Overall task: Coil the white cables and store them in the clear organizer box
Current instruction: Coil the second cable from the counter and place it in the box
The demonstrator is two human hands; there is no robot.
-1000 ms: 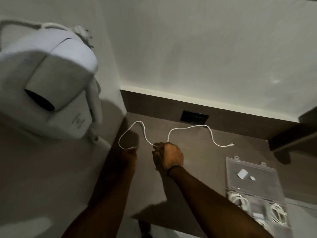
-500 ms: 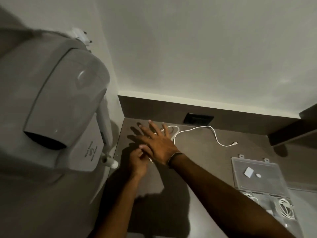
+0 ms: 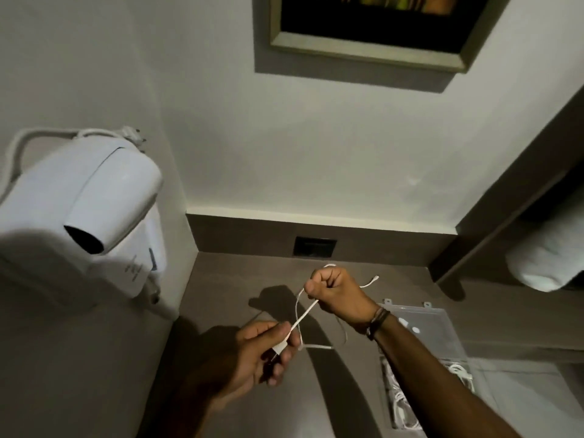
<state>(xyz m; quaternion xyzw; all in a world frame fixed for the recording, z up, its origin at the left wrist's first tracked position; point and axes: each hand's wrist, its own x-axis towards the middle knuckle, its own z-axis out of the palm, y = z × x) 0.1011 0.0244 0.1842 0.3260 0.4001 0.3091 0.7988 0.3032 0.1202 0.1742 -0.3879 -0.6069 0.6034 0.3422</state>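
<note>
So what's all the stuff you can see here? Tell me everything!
white cable: one, white, lifted off the counter, held between both hands, its far plug end dangling past the right hand
clear organizer box: one, see-through, open on the counter at the right, with coiled white cables already in its compartments and two small white bits on its lid
hair dryer: one, white, mounted on the left wall
socket plate: one, dark, in the back panel above the counter
picture frame: one, dark with a pale rim, on the wall up top
rolled towel: one, white, on a shelf at the right
counter: one, grey-brown
left hand: pinching the cable's plug end
right hand: fist closed around the cable, dark bands on the wrist
</note>
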